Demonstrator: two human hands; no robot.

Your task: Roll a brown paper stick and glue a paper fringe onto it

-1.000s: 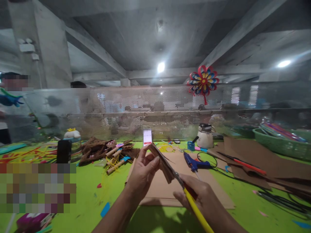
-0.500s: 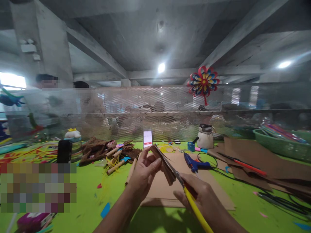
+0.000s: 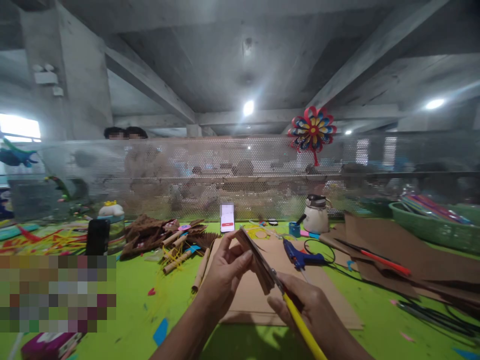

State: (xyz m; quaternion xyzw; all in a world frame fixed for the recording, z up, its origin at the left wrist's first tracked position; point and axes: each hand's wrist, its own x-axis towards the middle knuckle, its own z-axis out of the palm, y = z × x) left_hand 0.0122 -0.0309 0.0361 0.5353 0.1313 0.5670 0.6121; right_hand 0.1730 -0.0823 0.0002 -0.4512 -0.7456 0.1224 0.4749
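Observation:
My left hand (image 3: 228, 272) is closed on a folded brown paper strip (image 3: 258, 267), pinched between thumb and fingers and slanting down to the right. In my right hand (image 3: 303, 300) is a pair of scissors with yellow handles (image 3: 302, 325). The scissor blades (image 3: 258, 250) lie along the edge of the folded paper; whether they are parted I cannot tell. Below both hands is a stack of brown cardboard sheets (image 3: 315, 310) on the green tabletop. A blue glue gun (image 3: 302, 256) rests just beyond my right hand.
Paper tubes (image 3: 177, 262) and crumpled brown paper (image 3: 146, 232) lie at the left. A phone (image 3: 227, 220) stands upright ahead. To the right are large brown sheets (image 3: 382, 240), orange-handled scissors (image 3: 386, 261), a green basket (image 3: 423, 230) and black cables (image 3: 438, 317). A white jug (image 3: 315, 216) stands behind.
My hands, the folded paper and the scissors keep nearly the same pose, with only a slight shift. The view has tilted a little. Behind the mesh screen, a person at left has moved right.

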